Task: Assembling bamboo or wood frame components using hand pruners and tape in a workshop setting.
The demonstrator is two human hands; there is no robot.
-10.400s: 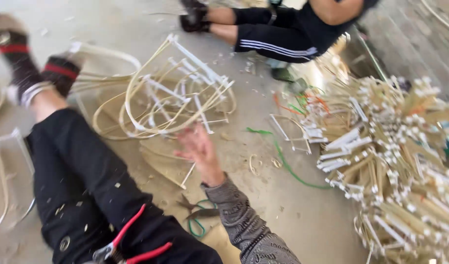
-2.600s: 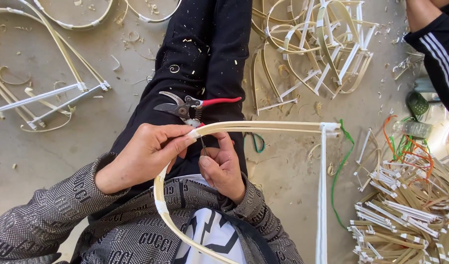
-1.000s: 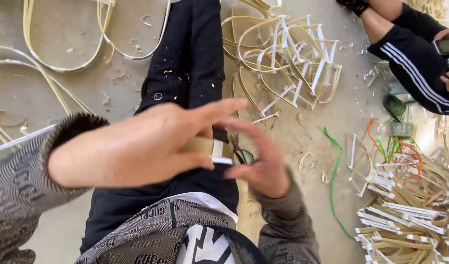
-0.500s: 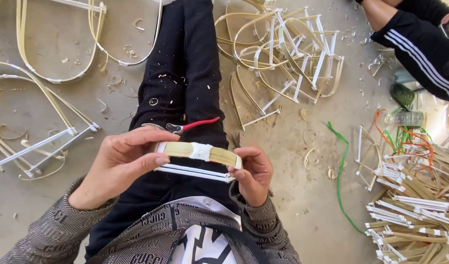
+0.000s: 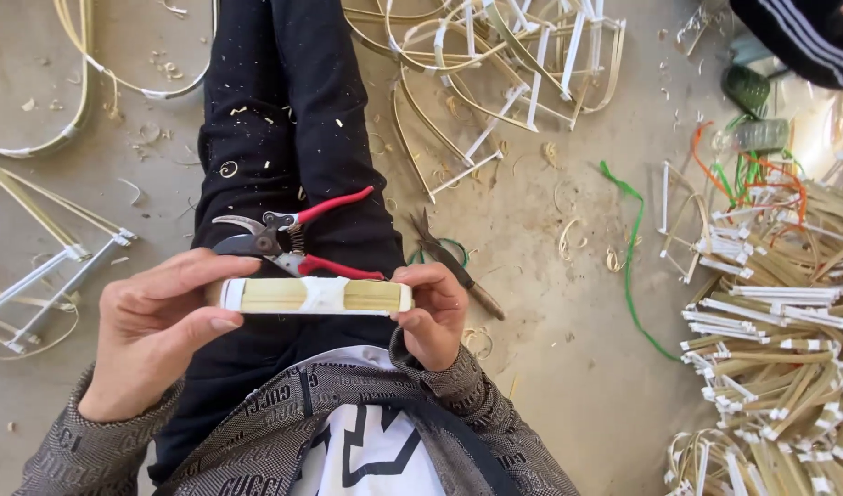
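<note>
Since half a sec ago both hands have dropped lower w/ the bundle, and more of the pruning shears [image 5: 288, 241] shows above it; the bundle has stayed level btwn the two hands

Left hand [image 5: 155, 321]: fingers curled round the left end of the bamboo strip bundle [image 5: 316, 296], index finger along the top, thumb under, so clamped on it. Right hand [image 5: 432, 312]: pinched on the right end, fingertips wrapped over the end. Bundle's long axis runs left-right across the lap, held flat side up just above the thighs, roughly midway btwn the hands. Neither hand nearer; each has one end.

Bundle: short flat pale-yellow bamboo strips, smooth faces, bound w/ white tape at the middle and at both ends. Shears lie on the black trousers [image 5: 284, 119] just beyond the bundle, red handles pointing right, dark blades left; not touched. Trousers flecked w/ shavings.

Around: concrete floor [image 5: 550, 386] dusty w/ curls of bamboo. Bent taped bamboo frames [image 5: 495, 55] beyond the knees, more hoops [image 5: 73, 92] left. Big pile of taped strip pieces [image 5: 780, 340] far right. Green cord [image 5: 635, 266] trails btwn. Small scissors [image 5: 449, 262] on the floor near the right hand. Another person's dark striped sleeve [image 5: 798, 37] top right
</note>
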